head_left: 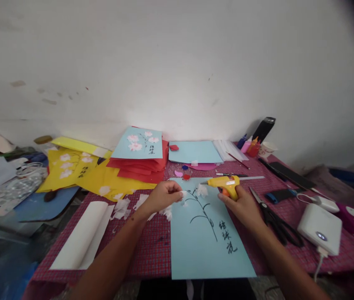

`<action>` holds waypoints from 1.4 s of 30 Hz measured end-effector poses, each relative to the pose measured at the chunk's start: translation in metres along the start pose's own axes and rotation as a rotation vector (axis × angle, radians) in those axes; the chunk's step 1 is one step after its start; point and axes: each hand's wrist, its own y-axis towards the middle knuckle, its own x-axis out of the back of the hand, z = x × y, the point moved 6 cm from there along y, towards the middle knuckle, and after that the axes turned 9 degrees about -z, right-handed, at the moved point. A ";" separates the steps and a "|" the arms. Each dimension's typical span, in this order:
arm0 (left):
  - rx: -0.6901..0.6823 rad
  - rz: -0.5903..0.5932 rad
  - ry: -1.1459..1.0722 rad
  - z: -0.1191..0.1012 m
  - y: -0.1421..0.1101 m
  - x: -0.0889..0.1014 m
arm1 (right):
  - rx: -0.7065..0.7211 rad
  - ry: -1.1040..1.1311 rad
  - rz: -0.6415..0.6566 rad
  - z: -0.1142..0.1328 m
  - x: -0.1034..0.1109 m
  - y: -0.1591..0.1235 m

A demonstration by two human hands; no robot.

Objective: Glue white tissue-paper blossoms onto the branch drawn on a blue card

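A light blue sheet (195, 250) lies in front of me, with a black painted branch and dark brush characters on it. My right hand (238, 202) is wrapped round a yellow glue gun (227, 183), its nozzle pointing left over a white paper flower (202, 190) near the top of the sheet. At the sheet's upper left edge, my left hand (166, 196) pinches a small white paper piece (183, 195). Crumpled white paper scraps (121, 208) lie to the left, partly behind my left forearm.
A white paper roll (83, 237) lies at left. Behind are a stack of red sheets (139, 166) topped by a blue flower picture (137, 143), and yellow sheets (67, 166). Scissors (277, 221), a white power bank (320, 228), paint bottles (253, 148) and a black flask (264, 129) stand or lie at right.
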 end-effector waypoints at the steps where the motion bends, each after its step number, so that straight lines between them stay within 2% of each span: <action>1: 0.029 0.001 -0.059 -0.001 0.000 -0.001 | -0.056 0.119 0.057 0.004 -0.003 -0.002; 3: 0.062 0.001 -0.124 -0.003 -0.002 -0.004 | -0.210 0.406 0.153 0.014 -0.013 -0.010; 5: 0.066 0.004 -0.130 -0.006 -0.003 -0.008 | -0.378 0.657 0.149 0.026 -0.022 -0.018; 7: 0.064 0.019 -0.107 -0.006 -0.004 -0.012 | -0.489 0.753 0.183 0.040 -0.035 -0.027; 8: 0.060 0.035 -0.094 -0.006 -0.005 -0.015 | -0.501 0.766 0.203 0.048 -0.042 -0.030; 12: 0.024 0.106 -0.067 -0.003 -0.007 -0.024 | -0.478 0.732 0.344 0.071 -0.067 -0.038; 17: -0.016 0.088 -0.042 -0.002 -0.006 -0.024 | -0.483 0.651 0.463 0.077 -0.081 -0.046; 22: -0.047 0.074 0.028 -0.005 -0.007 -0.023 | -0.468 0.642 0.461 0.081 -0.082 -0.048; 27: -0.112 0.113 0.075 -0.010 -0.010 -0.025 | -0.462 0.660 0.437 0.082 -0.082 -0.048; 30: -0.088 0.146 -0.087 -0.013 -0.011 -0.026 | -0.458 0.688 0.424 0.083 -0.080 -0.047; 34: 0.080 0.178 -0.363 -0.010 -0.012 -0.028 | -0.432 0.727 0.409 0.083 -0.078 -0.048; 37: 0.149 0.192 -0.418 -0.006 -0.013 -0.029 | -0.419 0.715 0.398 0.083 -0.078 -0.049; 42: 0.101 0.194 -0.415 -0.003 -0.011 -0.031 | -0.390 0.658 0.392 0.083 -0.079 -0.050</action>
